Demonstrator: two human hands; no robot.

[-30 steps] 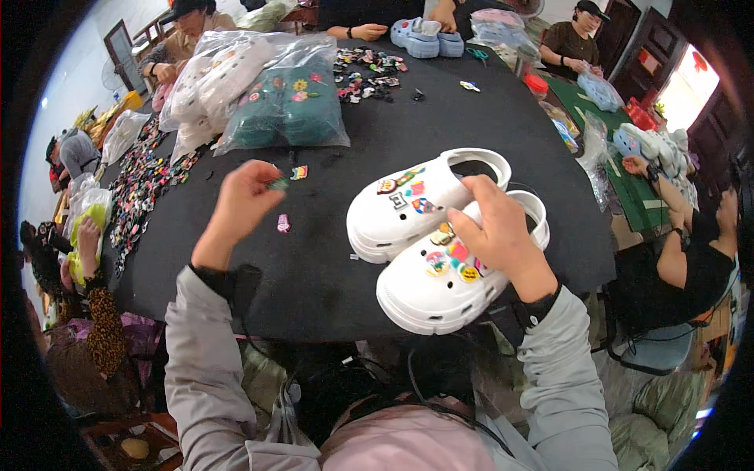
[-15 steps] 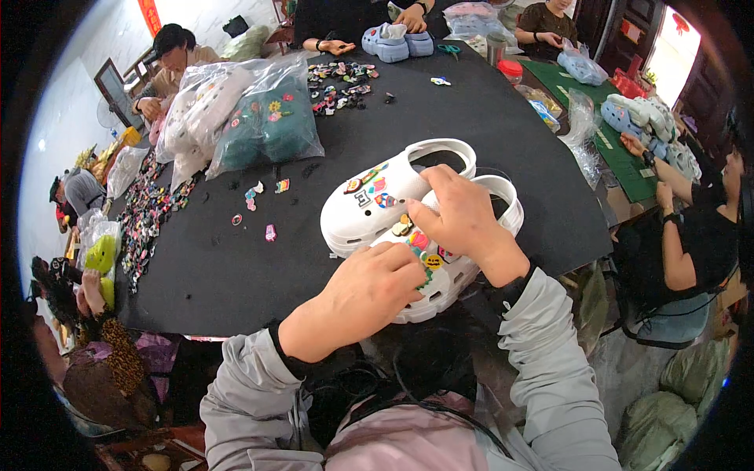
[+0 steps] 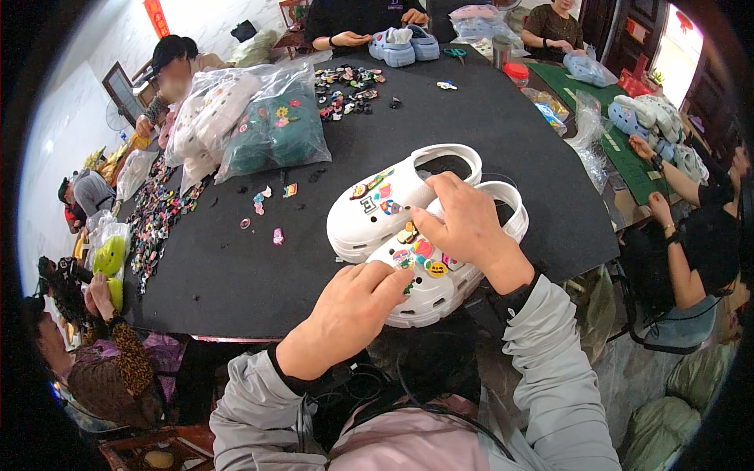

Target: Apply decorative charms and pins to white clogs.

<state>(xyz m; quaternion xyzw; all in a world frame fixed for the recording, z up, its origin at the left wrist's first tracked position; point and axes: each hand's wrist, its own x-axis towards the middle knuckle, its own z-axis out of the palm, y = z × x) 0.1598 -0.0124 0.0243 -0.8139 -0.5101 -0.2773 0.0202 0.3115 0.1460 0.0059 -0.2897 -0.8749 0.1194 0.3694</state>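
Observation:
Two white clogs lie side by side on the black table, toes to the left. The near white clog [image 3: 424, 310] carries several colourful shoe charms [image 3: 424, 250] on its upper. My left hand [image 3: 336, 318] has its fingers curled at that clog's toe, thumb beside a green charm; the fingertips are partly hidden. Over the same clog's upper and opening lies my right hand [image 3: 481, 235], gripping it with the thumb near the charms and the other fingers bent out of sight. Behind it, the far white clog [image 3: 349, 224] also has charms on top and stands untouched.
Loose charms [image 3: 165, 212] are heaped at the left, with another pile [image 3: 345, 90] farther back. Bagged clogs [image 3: 275, 129] stand at the back left. Light-blue clogs [image 3: 393, 51] sit at the far edge before a co-worker. Other people work around the table and at a green mat [image 3: 628, 169].
My left hand has drawn back left along the near clog's toe, uncovering more charms. My right hand keeps its place. The far co-worker's hand has left the blue clogs.

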